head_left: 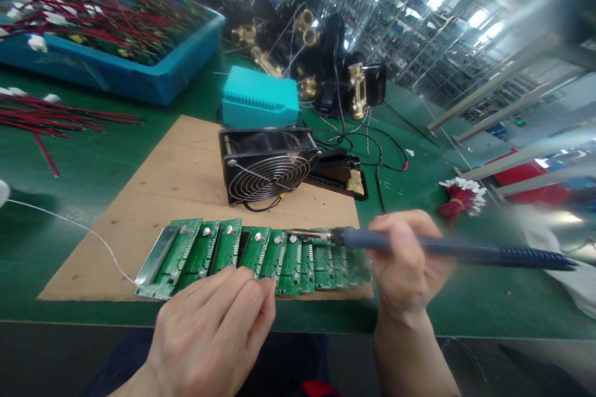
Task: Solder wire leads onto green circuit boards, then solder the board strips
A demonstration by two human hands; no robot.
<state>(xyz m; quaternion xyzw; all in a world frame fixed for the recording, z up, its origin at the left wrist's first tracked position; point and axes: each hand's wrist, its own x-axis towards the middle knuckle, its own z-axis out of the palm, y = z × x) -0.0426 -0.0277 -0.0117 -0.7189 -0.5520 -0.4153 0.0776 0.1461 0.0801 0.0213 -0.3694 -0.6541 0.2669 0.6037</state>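
Note:
My right hand (403, 260) grips a soldering iron (367, 239) by its dark handle. The iron lies nearly level and its tip points left, over the upper ends of the green circuit boards (291, 263). These boards lie in an overlapping row, several with a round silvery part near the top. My left hand (218, 329) is closed in front of the row, knuckles up, close to the middle boards. Whatever its fingers pinch is hidden. A thin pale wire (100, 239) runs from the left edge to the leftmost board, where I lose sight of it.
A cardboard sheet (153, 186) lies under the boards. Behind them stand a black fan (267, 167), an iron stand with sponge (356, 183) and a turquoise box (261, 96). A blue bin (190, 43) of wires fills the back left. A wire bundle (459, 198) lies right.

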